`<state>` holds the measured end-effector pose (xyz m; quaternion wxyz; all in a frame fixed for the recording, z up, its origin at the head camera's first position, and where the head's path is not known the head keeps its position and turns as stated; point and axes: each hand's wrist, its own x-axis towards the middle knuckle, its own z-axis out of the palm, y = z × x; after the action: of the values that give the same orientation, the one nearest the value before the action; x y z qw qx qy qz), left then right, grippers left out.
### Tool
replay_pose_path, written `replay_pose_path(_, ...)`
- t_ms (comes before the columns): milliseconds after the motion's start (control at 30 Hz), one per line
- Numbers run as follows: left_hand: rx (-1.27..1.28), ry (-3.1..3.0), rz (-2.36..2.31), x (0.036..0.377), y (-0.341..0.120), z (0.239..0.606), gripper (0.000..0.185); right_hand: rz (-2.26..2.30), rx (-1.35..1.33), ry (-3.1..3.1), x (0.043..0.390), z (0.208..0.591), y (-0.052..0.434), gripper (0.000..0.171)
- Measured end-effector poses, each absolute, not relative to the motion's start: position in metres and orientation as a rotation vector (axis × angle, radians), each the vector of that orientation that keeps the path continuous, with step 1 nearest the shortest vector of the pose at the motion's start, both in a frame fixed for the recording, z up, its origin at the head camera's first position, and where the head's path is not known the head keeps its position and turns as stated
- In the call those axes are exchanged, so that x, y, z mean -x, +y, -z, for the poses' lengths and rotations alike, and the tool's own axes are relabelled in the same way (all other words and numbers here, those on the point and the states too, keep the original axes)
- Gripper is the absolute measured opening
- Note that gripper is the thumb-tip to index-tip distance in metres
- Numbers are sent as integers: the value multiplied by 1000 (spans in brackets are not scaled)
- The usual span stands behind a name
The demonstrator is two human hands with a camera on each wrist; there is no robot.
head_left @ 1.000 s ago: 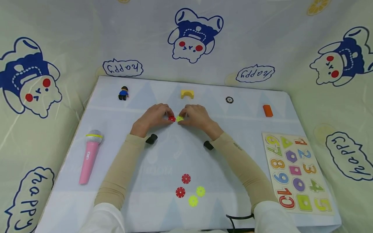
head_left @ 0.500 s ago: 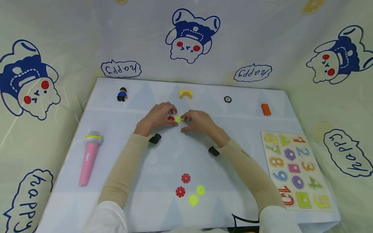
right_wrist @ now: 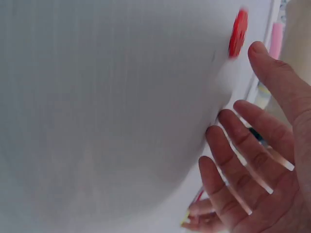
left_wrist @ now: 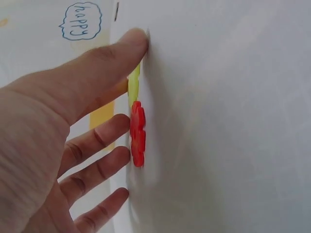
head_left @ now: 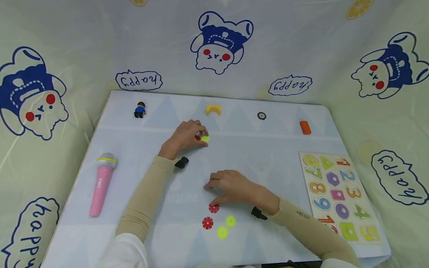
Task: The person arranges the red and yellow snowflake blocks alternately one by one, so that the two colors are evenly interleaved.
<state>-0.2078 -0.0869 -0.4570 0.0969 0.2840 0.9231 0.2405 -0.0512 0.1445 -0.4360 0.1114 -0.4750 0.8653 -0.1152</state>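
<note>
Head view: The left hand (head_left: 183,136) rests at the middle of the bench (head_left: 268,156), toward the far side. Its fingers pinch a joined pair of toothed discs, a red disc (head_left: 198,137) and a yellow disc (head_left: 205,139), which touch each other edge to edge. The right hand (head_left: 234,188) lies nearer, fingers relaxed and spread, holding nothing. Its fingertips are just above a loose red disc (head_left: 213,208). Three more loose discs lie just near of it: a second red disc (head_left: 207,223), a yellow-green disc (head_left: 230,220) and another yellow disc (head_left: 222,232). As a judgement, one pair is joined and four discs remain unjoined.

Other items on the bench: a pink microphone (head_left: 101,182) at the left, a number puzzle board (head_left: 340,197) at the right, and along the far edge a small figure (head_left: 139,109), a yellow arch block (head_left: 213,109), a black ring (head_left: 261,115) and an orange block (head_left: 305,127).

Left wrist view: The thumb (left_wrist: 97,73) presses against the yellow disc (left_wrist: 133,82), and the fingers (left_wrist: 95,141) curl behind the red disc (left_wrist: 137,133). Both discs stand on edge against the bench surface, touching each other.

Right wrist view: The right hand (right_wrist: 257,160) is open, fingers straight and apart, gripping nothing. The loose red disc (right_wrist: 238,33) lies on the bench just beyond the thumb, not touched.
</note>
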Motion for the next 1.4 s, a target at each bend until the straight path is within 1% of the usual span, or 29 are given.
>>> replay_pose_path(167, -821, 2750, -698, 206, -85, 455, 37, 361, 1517, 2507, 36, 440, 143, 39)
replay_pose_path(367, -807, 2746, -698, 205, -84, 455, 35, 377, 1604, 2485, 33, 443, 145, 20)
replay_pose_path(433, -808, 2745, -707, 204, -83, 457, 35, 365, 1631, 2479, 33, 444, 146, 16)
replay_pose_path(800, -814, 2751, -733, 203, -83, 459, 35, 333, 1623, 2359, 37, 436, 160, 28)
replay_pose_path(1000, -816, 2766, -730, 204, -84, 459, 35, 273, 1725, 2386, 37, 436, 160, 23)
replay_pose_path(1233, -794, 2756, -741, 203, -84, 457, 35, 224, 1868, 2389, 38, 438, 154, 27)
replay_pose_path(1400, -784, 2754, -741, 202, -84, 456, 34, 188, 1900, 2374, 38, 437, 149, 22)
